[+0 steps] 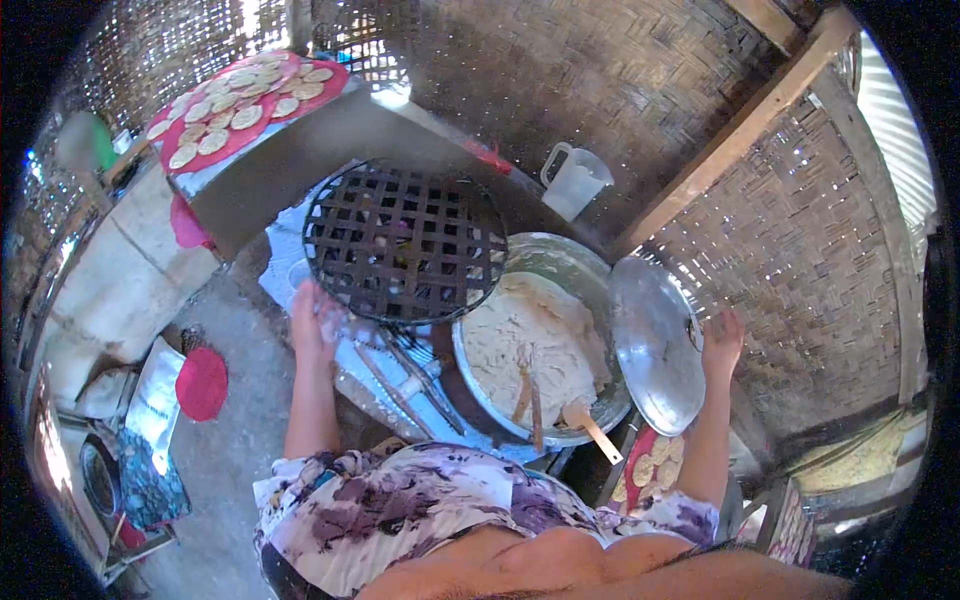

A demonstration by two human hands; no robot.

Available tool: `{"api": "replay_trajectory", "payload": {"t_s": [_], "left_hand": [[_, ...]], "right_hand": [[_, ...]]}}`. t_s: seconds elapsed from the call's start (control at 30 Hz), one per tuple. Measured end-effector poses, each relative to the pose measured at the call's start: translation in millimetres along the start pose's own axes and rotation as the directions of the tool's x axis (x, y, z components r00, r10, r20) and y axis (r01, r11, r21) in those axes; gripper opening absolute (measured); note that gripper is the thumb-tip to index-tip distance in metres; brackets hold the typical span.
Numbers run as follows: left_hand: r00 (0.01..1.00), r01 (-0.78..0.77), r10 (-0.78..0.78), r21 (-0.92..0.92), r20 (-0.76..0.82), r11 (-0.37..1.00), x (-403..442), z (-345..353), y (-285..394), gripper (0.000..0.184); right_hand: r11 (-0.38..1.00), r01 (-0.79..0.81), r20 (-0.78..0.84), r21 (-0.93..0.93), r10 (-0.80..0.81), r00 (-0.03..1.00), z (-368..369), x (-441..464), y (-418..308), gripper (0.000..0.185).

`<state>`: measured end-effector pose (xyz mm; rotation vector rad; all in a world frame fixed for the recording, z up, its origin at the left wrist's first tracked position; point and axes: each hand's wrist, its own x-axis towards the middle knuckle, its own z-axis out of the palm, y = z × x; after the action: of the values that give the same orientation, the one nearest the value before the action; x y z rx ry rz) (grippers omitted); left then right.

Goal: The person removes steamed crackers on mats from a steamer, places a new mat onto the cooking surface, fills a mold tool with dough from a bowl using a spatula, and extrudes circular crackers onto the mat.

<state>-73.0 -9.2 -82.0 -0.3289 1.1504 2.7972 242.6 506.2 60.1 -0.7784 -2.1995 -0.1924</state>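
My right hand (722, 342) is closed at the handle of a round metal lid (655, 345), which stands tilted beside a large metal basin (598, 262). Pale dough (525, 330) fills much of the basin, with wooden sticks (537, 405) and a light-handled spatula (592, 432) in it. A dark, round woven rack (405, 240) overlaps the basin's left side. By the rack's lower left rim is my left hand (316, 318), its fingers blurred, so its grip is unclear.
A clear jug (575, 182) stands on the ledge behind the basin. Flat round pieces (247, 115) lie on red cloth at the upper left. More rounds (655, 465) are below the lid. A red disc (202, 384) is at the left. Tongs (425, 380) lie below the rack.
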Motion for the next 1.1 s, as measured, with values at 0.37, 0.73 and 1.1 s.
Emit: {"api": "replay_trajectory", "payload": {"t_s": [0.37,0.73,1.1], "left_hand": [[0.977,0.064,-0.109,0.234,0.185,0.970,3,11,-7,0.025],[0.950,-0.005,0.024,-0.062,0.310,0.998,17,-8,56,0.021],[0.852,-0.520,0.482,-0.222,-0.204,0.825,5,-146,172,0.023]], "right_hand": [[0.909,-0.182,0.093,0.375,0.158,0.983,-163,-146,-97,0.025],[0.630,-0.490,0.101,0.603,0.549,0.830,-198,-241,-76,0.020],[0.557,-0.523,0.233,0.646,0.508,0.829,-180,-249,-57,0.022]]}}
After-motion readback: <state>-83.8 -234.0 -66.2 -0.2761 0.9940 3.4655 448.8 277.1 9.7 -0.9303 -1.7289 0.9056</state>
